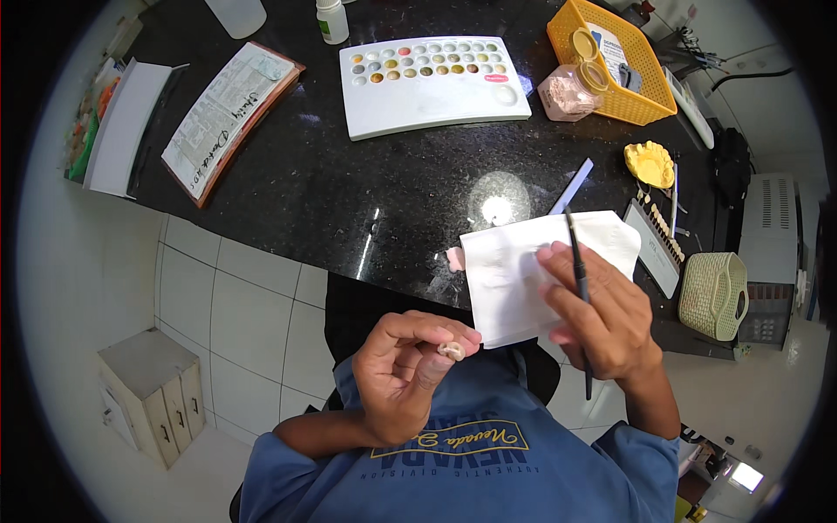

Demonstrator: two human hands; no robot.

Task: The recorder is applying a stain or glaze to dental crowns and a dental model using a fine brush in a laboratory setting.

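Between the thumb and fingertips of my left hand (403, 370) is a small, shiny, tooth-coloured dental crown (452, 351), held just past the table's front edge. My right hand (615, 327) has a thin black brush (579, 266) between its fingers, with the narrow end pointing away from me. That hand is over a folded white tissue (501, 301) on the table edge, its fingertips apart from the crown. A small pink piece (455, 259) lies by the tissue's left edge, and a lilac strip (573, 186) lies behind it.
On the black tabletop (349, 200) a white palette (436, 109) with several coloured wells stands at the back. A notebook (231, 113) lies left. To the right are a jar of pink powder (571, 94), a yellow basket (643, 109), a yellow dental model (650, 164) and a tooth shade guide (656, 250).
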